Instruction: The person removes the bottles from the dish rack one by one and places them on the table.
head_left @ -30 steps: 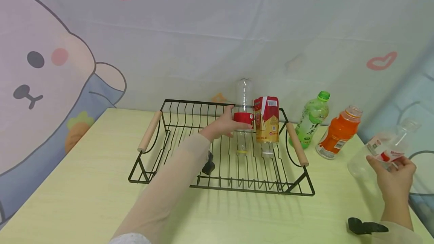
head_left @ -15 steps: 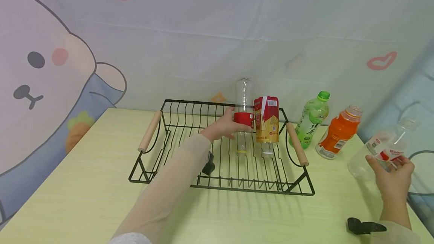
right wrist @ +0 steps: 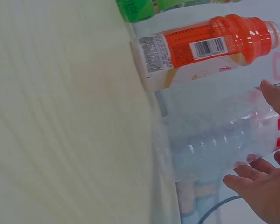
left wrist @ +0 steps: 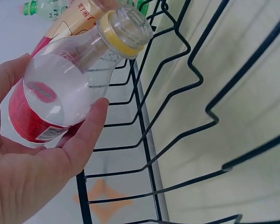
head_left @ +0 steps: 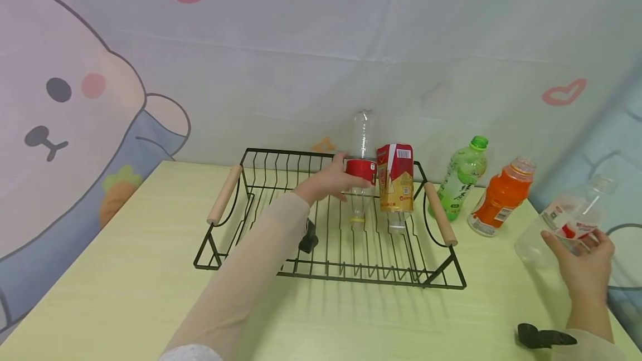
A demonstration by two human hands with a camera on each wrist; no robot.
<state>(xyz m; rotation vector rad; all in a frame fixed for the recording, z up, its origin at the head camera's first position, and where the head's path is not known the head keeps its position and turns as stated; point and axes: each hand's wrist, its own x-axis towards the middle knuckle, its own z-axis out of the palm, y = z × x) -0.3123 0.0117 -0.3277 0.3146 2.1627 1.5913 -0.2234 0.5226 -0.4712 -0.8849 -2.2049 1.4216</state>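
My left hand (head_left: 326,181) grips a clear plastic bottle with a red label (head_left: 360,170) over the back of the black wire dish rack (head_left: 331,278). The bottle is upside down, its yellow-ringed neck (left wrist: 119,39) lowermost; the left wrist view shows thumb and fingers round its body. Just right of it, a red-and-gold bottle (head_left: 397,183) also stands neck down in the rack. At the table's right edge, my right hand (head_left: 584,263) holds a large clear plastic bottle (head_left: 569,216) by its red-and-white label. That bottle stands upright, its mouth uncapped.
Between rack and right hand stand a green tea bottle (head_left: 458,180) and an orange bottle (head_left: 501,196), both upright. The rack has wooden handles; the right one (head_left: 440,213) is beside the green bottle. A printed cloth (head_left: 301,71) hangs behind the table (head_left: 391,322).
The left hand has raised the red-labelled bottle slightly, and its neck sits a little higher over the rack. The right hand and its bottle have stayed nearly still.
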